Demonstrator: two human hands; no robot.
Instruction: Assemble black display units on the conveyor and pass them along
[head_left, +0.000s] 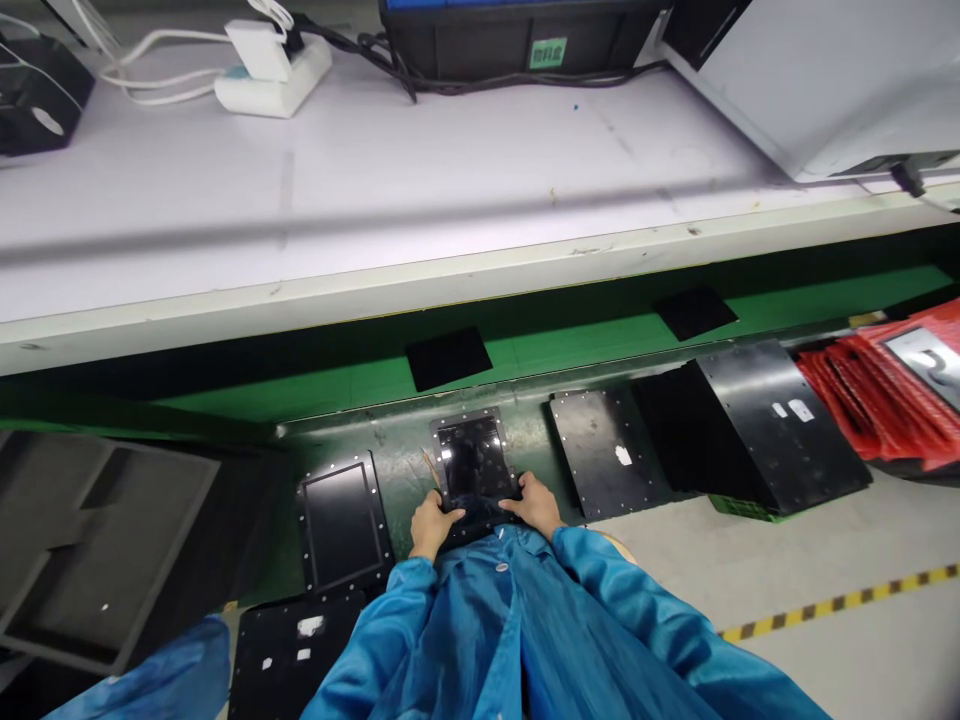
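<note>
A black rectangular panel point(472, 455) with a glossy middle and small bright dots along its border lies close against my blue coat. My left hand point(433, 525) grips its left edge, thumb on top. On the opposite edge, my right hand point(535, 503) grips it the same way. The fingers under the panel are hidden. To the left lies a similar framed black panel point(343, 525), apart from my hand. On the right, a matte black plate point(600, 452) with a white label lies on the green bench surface point(405, 435).
Stacked black plates point(780, 430) stand farther right, beside red bubble-wrap pouches point(862, 390). Black foam trays point(112, 540) are at left. A white shelf point(450, 190) overhangs the bench, carrying a power strip point(274, 85) and a dark bin point(480, 45). A blue sleeve point(161, 675) shows lower left.
</note>
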